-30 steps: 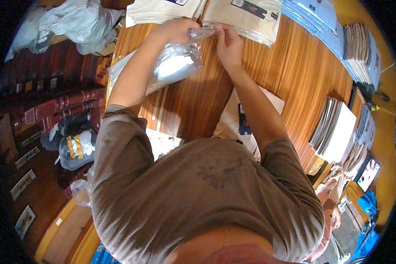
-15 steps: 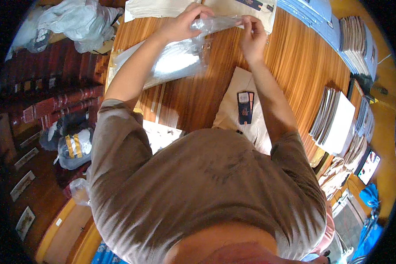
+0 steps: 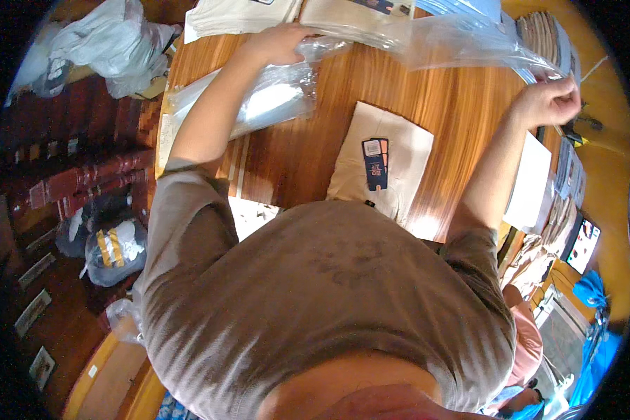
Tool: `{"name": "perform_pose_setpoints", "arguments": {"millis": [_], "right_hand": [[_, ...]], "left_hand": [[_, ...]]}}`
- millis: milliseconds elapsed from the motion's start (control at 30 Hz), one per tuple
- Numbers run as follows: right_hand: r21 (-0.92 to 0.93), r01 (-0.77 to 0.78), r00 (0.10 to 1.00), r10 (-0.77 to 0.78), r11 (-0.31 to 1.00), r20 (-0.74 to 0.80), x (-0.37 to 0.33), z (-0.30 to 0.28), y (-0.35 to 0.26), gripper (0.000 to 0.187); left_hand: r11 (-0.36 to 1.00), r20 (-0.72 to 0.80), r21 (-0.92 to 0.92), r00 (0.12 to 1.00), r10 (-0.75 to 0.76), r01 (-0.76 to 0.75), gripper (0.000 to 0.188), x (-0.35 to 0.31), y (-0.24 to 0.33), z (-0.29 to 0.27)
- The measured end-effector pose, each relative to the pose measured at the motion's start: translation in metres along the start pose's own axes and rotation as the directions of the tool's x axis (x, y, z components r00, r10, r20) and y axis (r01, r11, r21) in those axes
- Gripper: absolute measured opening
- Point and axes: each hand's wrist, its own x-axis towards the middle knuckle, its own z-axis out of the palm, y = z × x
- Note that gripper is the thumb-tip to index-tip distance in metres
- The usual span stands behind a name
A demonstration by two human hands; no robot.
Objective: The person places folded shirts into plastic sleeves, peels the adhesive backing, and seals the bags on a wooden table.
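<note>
A long clear plastic bag (image 3: 462, 43) is stretched sideways across the far part of the table. At its right end my right hand (image 3: 549, 101) is closed, pinching the plastic near the table's right side. My left hand (image 3: 283, 45) grips the left end, its fingertips partly hidden by the film. Below that hand lies a pile of shiny clear plastic bags (image 3: 276, 98). Close to my body rests a folded beige garment (image 3: 406, 150) with a dark hang tag (image 3: 375, 164), untouched by either hand.
Folded beige garments (image 3: 245, 15) and blue ones (image 3: 462, 8) line the far edge of the wooden table (image 3: 462, 98). White sheets (image 3: 528, 185) and more folded stacks stand on the right. Wrapped bundles (image 3: 115, 245) lie to the left. A person's sleeve (image 3: 525, 339) shows at lower right.
My right hand has swung far to the right, drawing the plastic bag out long. My left hand has shifted slightly left. The folded beige garment is now more fully in view.
</note>
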Motion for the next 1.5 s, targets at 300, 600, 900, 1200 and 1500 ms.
{"name": "perform_pose_setpoints", "arguments": {"millis": [300,600,900,1200,1500], "right_hand": [[0.028,-0.286,0.888,0.253,0.958,0.385,0.032,-0.045,-0.089,0.024],[0.205,-0.963,0.269,0.688,0.176,0.674,-0.033,-0.119,-0.024,0.042],[-0.311,-0.92,0.062,0.872,0.239,0.486,-0.169,-0.163,-0.005,0.013],[-0.6,-0.561,0.196,0.795,0.571,0.574,-0.194,-0.175,0.075,0.018],[-0.569,-0.775,-0.066,0.86,0.275,0.506,-0.2,-0.199,0.083,0.035]], "left_hand": [[0.642,-0.565,-0.596,0.82,0.092,-0.482,0.124,0.015,0.214,0.055],[0.193,-0.051,-0.979,0.998,0.034,-0.056,0.032,0.026,0.257,0.057],[0.162,0.156,-0.972,0.983,-0.094,0.17,0.022,0.011,0.186,0.071],[0.912,-0.45,-0.402,0.851,-0.272,0.079,0.029,0.016,0.161,0.105],[0.437,0.093,-0.869,0.944,-0.317,0.232,0.028,0.008,0.114,0.136]]}}
